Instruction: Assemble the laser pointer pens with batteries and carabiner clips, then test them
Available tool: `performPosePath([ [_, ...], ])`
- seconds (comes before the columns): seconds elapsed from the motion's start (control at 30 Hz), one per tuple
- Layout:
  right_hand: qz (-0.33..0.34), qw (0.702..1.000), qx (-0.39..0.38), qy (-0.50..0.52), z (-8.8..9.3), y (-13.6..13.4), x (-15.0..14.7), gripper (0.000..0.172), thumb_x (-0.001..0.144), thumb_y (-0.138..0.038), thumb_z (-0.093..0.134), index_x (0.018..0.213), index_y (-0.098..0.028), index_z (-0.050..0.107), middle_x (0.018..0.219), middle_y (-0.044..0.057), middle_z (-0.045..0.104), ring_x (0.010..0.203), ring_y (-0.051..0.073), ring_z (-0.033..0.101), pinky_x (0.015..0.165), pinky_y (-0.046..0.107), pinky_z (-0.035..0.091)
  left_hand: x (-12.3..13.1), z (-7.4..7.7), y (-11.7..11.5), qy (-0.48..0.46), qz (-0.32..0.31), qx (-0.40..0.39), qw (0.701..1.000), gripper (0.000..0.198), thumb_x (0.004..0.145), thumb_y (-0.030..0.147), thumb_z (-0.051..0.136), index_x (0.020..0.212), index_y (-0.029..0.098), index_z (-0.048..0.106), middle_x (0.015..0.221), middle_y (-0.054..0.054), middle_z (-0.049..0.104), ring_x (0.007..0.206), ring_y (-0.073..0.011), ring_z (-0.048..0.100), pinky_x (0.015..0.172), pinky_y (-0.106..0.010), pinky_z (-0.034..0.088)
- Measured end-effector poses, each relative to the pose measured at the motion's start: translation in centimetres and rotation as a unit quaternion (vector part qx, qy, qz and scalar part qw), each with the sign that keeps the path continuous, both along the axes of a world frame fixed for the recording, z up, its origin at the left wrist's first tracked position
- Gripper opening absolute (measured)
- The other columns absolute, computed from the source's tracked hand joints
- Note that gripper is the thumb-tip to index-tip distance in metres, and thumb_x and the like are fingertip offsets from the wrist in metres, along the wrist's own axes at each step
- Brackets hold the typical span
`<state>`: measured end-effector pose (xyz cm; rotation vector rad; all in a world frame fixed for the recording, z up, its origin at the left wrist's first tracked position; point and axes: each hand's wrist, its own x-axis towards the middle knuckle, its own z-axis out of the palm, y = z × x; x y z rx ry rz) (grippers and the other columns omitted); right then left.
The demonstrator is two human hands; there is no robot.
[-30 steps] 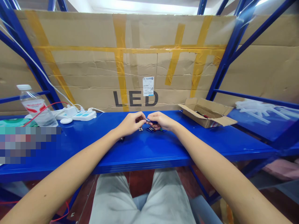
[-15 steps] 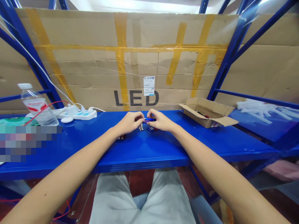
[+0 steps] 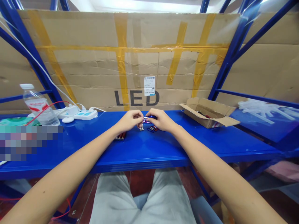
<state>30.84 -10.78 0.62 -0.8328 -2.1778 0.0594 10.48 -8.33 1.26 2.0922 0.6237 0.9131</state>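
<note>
My right hand (image 3: 161,119) is closed around a shiny blue pen-like tube (image 3: 152,117) lying crosswise in front of me. At its left end, where a small silver part shows, my left hand (image 3: 132,120) pinches with thumb and forefinger; what exactly sits in that pinch is too small to tell. Just below the fingers is a cluster of small silver metal pieces (image 3: 141,127). Several blue and red loop-shaped pieces (image 3: 153,128) lie under my right hand. Dark red tubes with silver ends (image 3: 120,136) are partly hidden behind my left wrist.
The blue table (image 3: 149,152) backs onto a large cardboard sheet (image 3: 98,71). An open cardboard box (image 3: 205,119) with some items inside stands at right. To the left are a power strip (image 3: 86,115), a white round-edged item (image 3: 68,119) and a water bottle (image 3: 38,107).
Both hands stay close together at the blue tube, with small finger shifts. More of the silver part shows at its left end now. The view has moved slightly.
</note>
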Motion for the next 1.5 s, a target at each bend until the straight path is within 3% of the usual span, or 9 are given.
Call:
performPosePath([
  [0.17,0.004,0.999,0.02,-0.03,-0.3,0.0,0.0,0.012,0.092,-0.02,0.05,0.09,-0.017,0.062,0.088,0.007,0.063,0.083,0.018,0.057,0.078,0.031,0.043,0.2,-0.1,-0.3,0.0,0.027,0.019,0.999,0.003,0.076,0.017,0.057,0.074,0.016,0.058,0.054,0.003,0.06,0.051,-0.0122,0.059,0.054,-0.025,0.049],
  [0.33,-0.021,0.998,0.026,-0.048,-0.8,0.2,-0.1,0.008,0.085,-0.017,0.056,0.093,-0.017,0.055,0.092,0.007,0.06,0.084,0.019,0.054,0.075,0.03,0.042,0.4,0.0,-0.8,0.002,0.048,0.031,0.998,0.003,0.074,0.017,0.057,0.074,0.015,0.059,0.052,0.004,0.059,0.05,-0.0119,0.058,0.053,-0.024,0.046],
  [0.6,-0.001,0.998,0.05,-0.023,-0.7,0.2,-0.1,0.007,0.085,-0.011,0.051,0.083,-0.017,0.054,0.083,0.005,0.057,0.078,0.017,0.052,0.071,0.028,0.041,0.4,0.1,-1.0,0.03,0.056,0.073,0.995,0.005,0.077,0.02,0.056,0.075,0.015,0.058,0.055,0.003,0.059,0.052,-0.0115,0.057,0.056,-0.023,0.044],
  [0.9,0.007,1.0,-0.007,0.01,-0.9,0.4,0.0,0.003,0.083,-0.016,0.06,0.081,-0.016,0.061,0.081,0.004,0.063,0.077,0.016,0.057,0.072,0.028,0.042,0.3,-0.8,-0.4,0.086,0.09,0.219,0.968,0.014,0.083,0.026,0.055,0.076,0.015,0.059,0.061,0.003,0.057,0.056,-0.0094,0.049,0.055,-0.022,0.037],
  [1.1,0.0,0.998,-0.056,0.023,-0.7,0.1,-0.1,0.007,0.083,-0.018,0.061,0.082,-0.013,0.066,0.079,0.005,0.067,0.075,0.016,0.059,0.072,0.027,0.041,0.2,-0.9,-0.3,0.113,0.091,0.282,0.948,0.011,0.085,0.022,0.054,0.078,0.015,0.06,0.067,0.002,0.06,0.061,-0.0104,0.051,0.059,-0.022,0.038],
  [1.5,-0.01,0.992,-0.12,0.031,-0.6,0.0,-0.4,0.013,0.083,-0.022,0.06,0.076,-0.012,0.066,0.065,0.001,0.062,0.063,0.012,0.051,0.062,0.024,0.036,0.1,-1.1,-0.2,0.158,0.074,0.402,0.899,0.012,0.091,0.019,0.05,0.083,0.017,0.059,0.074,-0.001,0.063,0.065,-0.0125,0.055,0.062,-0.024,0.04],
])
